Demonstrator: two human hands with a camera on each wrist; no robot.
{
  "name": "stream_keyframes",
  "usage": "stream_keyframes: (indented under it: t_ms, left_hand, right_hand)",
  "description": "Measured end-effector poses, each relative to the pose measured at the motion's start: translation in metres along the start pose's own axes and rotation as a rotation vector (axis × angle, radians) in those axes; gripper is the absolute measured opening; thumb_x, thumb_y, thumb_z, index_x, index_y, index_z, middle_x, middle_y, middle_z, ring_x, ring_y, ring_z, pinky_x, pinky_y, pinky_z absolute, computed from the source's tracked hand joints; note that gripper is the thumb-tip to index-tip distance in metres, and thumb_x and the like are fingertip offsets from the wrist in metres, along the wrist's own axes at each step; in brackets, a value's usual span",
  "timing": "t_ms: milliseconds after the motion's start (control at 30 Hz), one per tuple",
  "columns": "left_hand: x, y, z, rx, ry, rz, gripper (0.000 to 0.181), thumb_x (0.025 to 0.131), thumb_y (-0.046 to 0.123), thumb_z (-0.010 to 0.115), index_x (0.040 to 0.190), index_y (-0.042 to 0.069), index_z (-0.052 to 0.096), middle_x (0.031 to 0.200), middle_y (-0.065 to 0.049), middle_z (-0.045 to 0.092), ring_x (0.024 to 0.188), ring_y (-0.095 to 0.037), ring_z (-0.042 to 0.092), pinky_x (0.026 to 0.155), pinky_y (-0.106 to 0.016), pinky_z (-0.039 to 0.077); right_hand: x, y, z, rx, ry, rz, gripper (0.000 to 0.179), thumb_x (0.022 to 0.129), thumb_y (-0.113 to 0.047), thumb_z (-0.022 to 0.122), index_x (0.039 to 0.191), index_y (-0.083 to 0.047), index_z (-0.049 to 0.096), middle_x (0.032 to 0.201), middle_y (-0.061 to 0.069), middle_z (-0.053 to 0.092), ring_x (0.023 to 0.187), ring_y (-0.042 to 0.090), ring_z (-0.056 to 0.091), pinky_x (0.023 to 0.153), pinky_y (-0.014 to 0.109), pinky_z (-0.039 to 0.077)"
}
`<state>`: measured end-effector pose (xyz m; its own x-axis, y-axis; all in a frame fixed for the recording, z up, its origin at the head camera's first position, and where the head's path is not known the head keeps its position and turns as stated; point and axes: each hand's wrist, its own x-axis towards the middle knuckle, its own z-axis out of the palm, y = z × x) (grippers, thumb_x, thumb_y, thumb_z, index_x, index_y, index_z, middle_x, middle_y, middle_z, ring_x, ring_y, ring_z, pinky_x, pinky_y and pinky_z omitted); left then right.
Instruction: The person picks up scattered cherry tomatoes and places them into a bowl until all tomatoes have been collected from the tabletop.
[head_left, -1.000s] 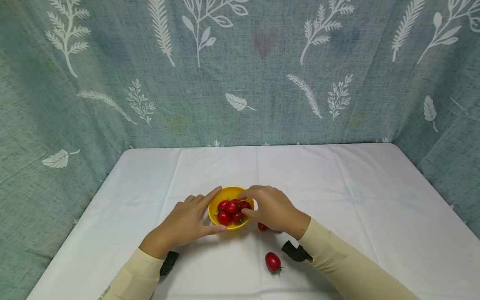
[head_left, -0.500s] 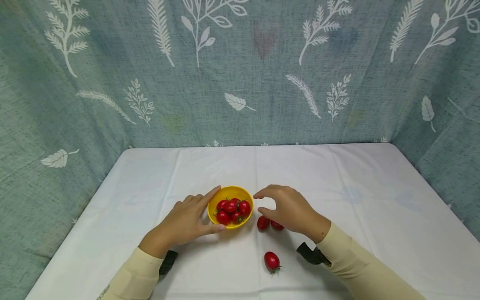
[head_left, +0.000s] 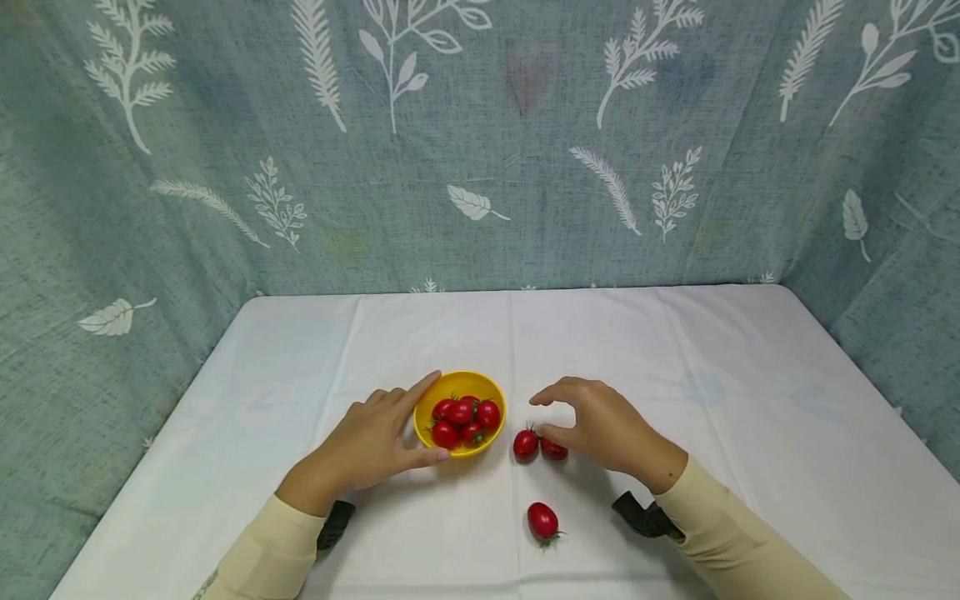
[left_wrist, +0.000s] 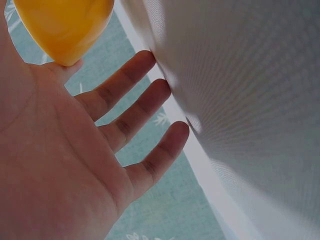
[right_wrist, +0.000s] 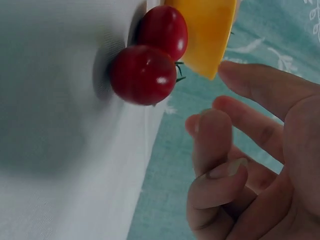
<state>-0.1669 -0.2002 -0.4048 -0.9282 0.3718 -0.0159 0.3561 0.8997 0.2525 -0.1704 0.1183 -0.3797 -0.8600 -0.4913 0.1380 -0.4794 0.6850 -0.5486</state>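
A yellow bowl (head_left: 424,406) with several small red tomatoes (head_left: 460,412) in it stands on the white cloth. My left hand (head_left: 369,447) lies against its left side, the straight index finger at the far rim and the thumb at the near rim. In the left wrist view the other fingers stretch out straight below the bowl (left_wrist: 70,30). My right hand (head_left: 607,427) holds nothing; its fingers are loosely bent, just above and right of two tomatoes. One is a tomato (head_left: 526,446) with its green top showing, and the hand partly covers the other tomato (head_left: 554,449).
A third loose tomato (head_left: 543,522) lies nearer the front, its green stem end toward me. The white-covered table (head_left: 675,350) reaches back to a green curtain (head_left: 480,150) with white leaf prints. A black strap (head_left: 643,515) is on the right wrist.
My right hand has drawn back from the bowl to the right, leaving a tomato inside. The two tomatoes beneath it have come into fuller view. The left hand has stayed at the bowl.
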Motion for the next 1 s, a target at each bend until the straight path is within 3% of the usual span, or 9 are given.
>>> stream_keyframes:
  t_ms: [367, 667, 1000]
  left_hand:
    - [0.0, -0.001, 0.001, 0.001, 0.007, 0.001, 0.104, 0.075, 0.083, 0.061, 0.159, 0.038, 0.02, 0.126, -0.002, 0.063, 0.115, -0.025, 0.055, 0.087, -0.052, 0.047]
    - [0.001, -0.001, 0.002, 0.001, 0.01, 0.005, 0.104, 0.075, 0.083, 0.06, 0.159, 0.038, 0.021, 0.126, -0.002, 0.063, 0.114, -0.025, 0.055, 0.086, -0.051, 0.047]
    - [0.0, 0.0, 0.001, -0.003, 0.001, 0.003, 0.104, 0.075, 0.082, 0.062, 0.159, 0.037, 0.022, 0.123, -0.001, 0.063, 0.112, -0.023, 0.055, 0.084, -0.049, 0.046]
  right_hand:
    - [-0.007, 0.012, -0.001, -0.005, -0.047, 0.023, 0.031, 0.084, -0.017, 0.08, 0.114, -0.012, 0.075, 0.105, -0.002, 0.074, 0.104, 0.02, 0.068, 0.089, 0.039, 0.053]
    - [-0.008, 0.017, 0.002, 0.006, -0.127, 0.055, 0.033, 0.081, -0.023, 0.083, 0.111, -0.014, 0.075, 0.091, -0.007, 0.07, 0.084, 0.014, 0.061, 0.071, 0.025, 0.047]
    - [-0.007, 0.019, 0.007, -0.02, -0.164, 0.084, 0.032, 0.081, -0.023, 0.084, 0.111, -0.017, 0.075, 0.087, -0.01, 0.069, 0.083, 0.011, 0.057, 0.071, 0.026, 0.046]
